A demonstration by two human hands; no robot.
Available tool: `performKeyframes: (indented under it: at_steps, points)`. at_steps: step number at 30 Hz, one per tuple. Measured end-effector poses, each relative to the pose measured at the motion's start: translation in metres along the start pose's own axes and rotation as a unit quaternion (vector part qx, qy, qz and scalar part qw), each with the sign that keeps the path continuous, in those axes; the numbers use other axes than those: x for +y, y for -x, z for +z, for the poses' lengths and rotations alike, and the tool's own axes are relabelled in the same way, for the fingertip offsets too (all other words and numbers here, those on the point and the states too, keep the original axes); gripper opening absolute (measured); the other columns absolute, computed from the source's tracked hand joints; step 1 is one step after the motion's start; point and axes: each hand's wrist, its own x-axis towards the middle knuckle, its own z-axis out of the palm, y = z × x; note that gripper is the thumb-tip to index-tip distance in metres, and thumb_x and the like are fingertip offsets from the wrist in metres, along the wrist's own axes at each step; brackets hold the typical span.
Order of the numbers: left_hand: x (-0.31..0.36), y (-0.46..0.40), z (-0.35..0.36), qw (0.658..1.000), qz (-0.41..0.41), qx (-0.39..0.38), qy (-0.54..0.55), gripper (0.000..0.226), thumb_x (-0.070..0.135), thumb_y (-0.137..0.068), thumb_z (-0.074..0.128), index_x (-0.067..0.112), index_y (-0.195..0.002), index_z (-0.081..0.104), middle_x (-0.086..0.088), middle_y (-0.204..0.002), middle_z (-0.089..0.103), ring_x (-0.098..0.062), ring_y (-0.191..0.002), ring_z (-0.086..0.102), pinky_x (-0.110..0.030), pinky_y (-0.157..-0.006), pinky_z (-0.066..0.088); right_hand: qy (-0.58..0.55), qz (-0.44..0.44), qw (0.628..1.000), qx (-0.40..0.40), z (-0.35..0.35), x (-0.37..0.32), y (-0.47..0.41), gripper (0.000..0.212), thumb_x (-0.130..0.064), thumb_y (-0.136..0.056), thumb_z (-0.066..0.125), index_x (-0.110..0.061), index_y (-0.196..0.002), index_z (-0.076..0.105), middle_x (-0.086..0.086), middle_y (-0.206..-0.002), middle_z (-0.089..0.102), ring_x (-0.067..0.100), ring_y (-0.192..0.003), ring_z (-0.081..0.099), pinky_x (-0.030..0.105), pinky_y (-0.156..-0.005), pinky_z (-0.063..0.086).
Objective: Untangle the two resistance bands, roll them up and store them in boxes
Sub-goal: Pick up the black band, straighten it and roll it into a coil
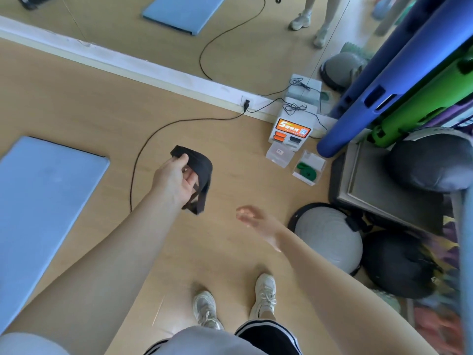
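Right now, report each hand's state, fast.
Left hand: grips the folded black elastic resistance band, lifted above the floor.
Right hand: motion-blurred, holds nothing; fingers look spread, open.

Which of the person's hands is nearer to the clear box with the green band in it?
The right hand. It hangs open, below and left of the box with the green band. The left hand is farther left, gripping the black band.

Left hand (pixel 176 179) gripping – right hand (pixel 252 219) blurred, empty
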Motion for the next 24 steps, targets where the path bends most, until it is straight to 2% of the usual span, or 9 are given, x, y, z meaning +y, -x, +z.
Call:
performKeyframes:
  at_steps: [3,5,7,10,14,17,19,22,24]
  points:
    - [0.0,0.009,-0.002,0.999,-0.011,-0.02,-0.025,0.016,0.007,-0.094,0.051,0.006,-0.109,0.056,-0.007,-0.097,0.062,-0.015,-0.086,0.061,-0.023,-0.06,0.053,0.0,-0.074,0.995,0.067,0.017,-0.02,-0.016,0.053,-0.03,-0.087,0.062,-0.021,-0.135,0.039,-0.001,-0.136,0.046,0.013,-0.108,0.05,0.028,-0.083,0.044]
    - [0.004,0.017,-0.001,0.999,-0.013,-0.033,-0.036,0.006,0.008,-0.094,0.051,0.008,-0.095,0.057,-0.005,-0.094,0.063,-0.014,-0.084,0.062,-0.021,-0.059,0.053,0.021,-0.112,0.99,0.089,0.025,-0.033,-0.027,0.068,-0.029,-0.086,0.064,-0.023,-0.142,0.026,-0.002,-0.144,0.036,0.016,-0.121,0.046,0.032,-0.087,0.046]
    - [0.01,0.024,0.0,0.998,-0.005,-0.05,-0.041,0.008,0.008,-0.094,0.051,0.009,-0.09,0.058,-0.005,-0.092,0.064,-0.014,-0.084,0.064,-0.021,-0.058,0.055,0.086,-0.12,0.982,0.115,0.029,-0.035,-0.04,0.076,-0.028,-0.085,0.064,-0.022,-0.146,0.019,0.002,-0.148,0.032,0.022,-0.126,0.043,0.031,-0.087,0.044]
    - [0.02,0.035,0.001,0.998,0.005,-0.059,-0.022,0.01,0.007,-0.092,0.054,0.008,-0.084,0.06,-0.002,-0.073,0.069,-0.009,-0.064,0.068,-0.019,-0.051,0.053,0.156,-0.069,0.978,0.123,0.028,-0.025,-0.048,0.055,-0.03,-0.085,0.06,-0.023,-0.135,0.039,0.001,-0.134,0.051,0.024,-0.109,0.055,0.033,-0.08,0.05]
    - [0.029,0.037,0.001,0.998,0.005,-0.052,0.033,0.009,0.003,-0.09,0.056,0.004,-0.083,0.06,-0.003,-0.06,0.07,-0.011,-0.056,0.069,-0.021,-0.051,0.055,0.099,-0.088,0.991,0.003,0.037,0.001,-0.043,0.025,-0.015,-0.085,0.06,-0.014,-0.11,0.062,-0.004,-0.109,0.061,0.015,-0.101,0.057,0.022,-0.078,0.043]
    - [0.027,0.032,0.0,0.998,0.003,-0.049,0.049,0.01,0.002,-0.09,0.055,0.003,-0.081,0.06,-0.004,-0.058,0.069,-0.012,-0.054,0.068,-0.022,-0.054,0.056,-0.02,-0.078,0.992,-0.096,0.049,0.011,-0.031,0.041,0.006,-0.083,0.048,-0.012,-0.12,0.054,-0.001,-0.112,0.059,0.01,-0.104,0.052,0.018,-0.081,0.042]
    - [0.023,0.029,0.001,0.997,0.002,-0.051,0.058,0.011,0.002,-0.09,0.055,0.003,-0.08,0.059,-0.004,-0.057,0.069,-0.011,-0.053,0.068,-0.021,-0.054,0.056,-0.022,-0.077,0.987,-0.141,0.055,0.015,-0.028,0.041,0.006,-0.082,0.05,-0.013,-0.118,0.053,0.0,-0.105,0.059,0.01,-0.098,0.053,0.019,-0.081,0.041]
    - [0.02,0.023,-0.003,0.996,0.009,-0.034,0.076,0.005,0.004,-0.09,0.056,0.001,-0.089,0.059,-0.007,-0.072,0.07,-0.014,-0.062,0.07,-0.024,-0.059,0.058,0.089,-0.032,0.99,-0.107,0.053,0.026,-0.028,0.004,-0.014,-0.078,0.062,-0.016,-0.081,0.061,0.0,-0.074,0.056,0.014,-0.068,0.049,0.028,-0.068,0.039]
    - [0.022,0.01,-0.012,0.995,0.017,-0.02,0.097,0.015,0.006,-0.09,0.056,0.0,-0.104,0.057,-0.01,-0.087,0.067,-0.017,-0.073,0.068,-0.026,-0.061,0.059,0.114,0.005,0.993,-0.024,0.043,0.037,-0.028,0.005,-0.017,-0.082,0.06,-0.013,-0.081,0.062,0.001,-0.067,0.054,0.015,-0.061,0.048,0.029,-0.062,0.039]
